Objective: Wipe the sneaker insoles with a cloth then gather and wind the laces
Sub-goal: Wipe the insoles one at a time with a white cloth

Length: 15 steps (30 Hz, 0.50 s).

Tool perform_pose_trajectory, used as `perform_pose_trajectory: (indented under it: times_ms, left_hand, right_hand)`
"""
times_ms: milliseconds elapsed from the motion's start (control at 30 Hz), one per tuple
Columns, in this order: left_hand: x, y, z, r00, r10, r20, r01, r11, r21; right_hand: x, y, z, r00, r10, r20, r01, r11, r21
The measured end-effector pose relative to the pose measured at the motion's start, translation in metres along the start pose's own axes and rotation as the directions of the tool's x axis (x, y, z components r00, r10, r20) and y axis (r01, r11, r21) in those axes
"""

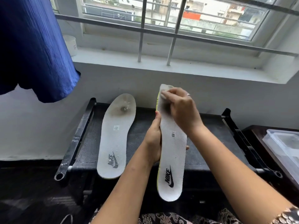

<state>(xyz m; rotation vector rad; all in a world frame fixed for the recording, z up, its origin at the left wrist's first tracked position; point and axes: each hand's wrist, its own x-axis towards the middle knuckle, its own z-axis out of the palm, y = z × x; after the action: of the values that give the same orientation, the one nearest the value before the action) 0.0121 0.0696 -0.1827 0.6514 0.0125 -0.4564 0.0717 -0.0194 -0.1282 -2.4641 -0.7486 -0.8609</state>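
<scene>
Head view: wiping; left hand (152, 139) is gripping raised insole (174, 152), right hand (182, 110) fingers (169, 94) are pinching cloth (164, 87); stained insole (115, 135) likely next.

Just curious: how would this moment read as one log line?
step: wiping | left hand: grips held insole | right hand: presses cloth on its toe end | second insole: on rack

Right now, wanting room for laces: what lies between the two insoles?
Head view: the left hand, gripping the held insole, above bare black rack top.
</scene>
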Motion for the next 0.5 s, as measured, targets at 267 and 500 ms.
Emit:
perform_pose_trajectory:
  times_ms: [267, 500]
  left_hand:
    - [-0.002, 0.005, 0.000, 0.998, 0.058, -0.009, -0.059, 0.997, -0.046]
    - [-0.001, 0.001, 0.000, 0.996, 0.085, 0.000, -0.085, 0.995, -0.042]
  right_hand:
    - [-0.007, -0.014, -0.013, 0.989, 0.122, -0.085, -0.114, 0.989, 0.091]
    - [-0.033, -0.006, -0.004, 0.984, 0.178, -0.005, -0.178, 0.984, -0.001]
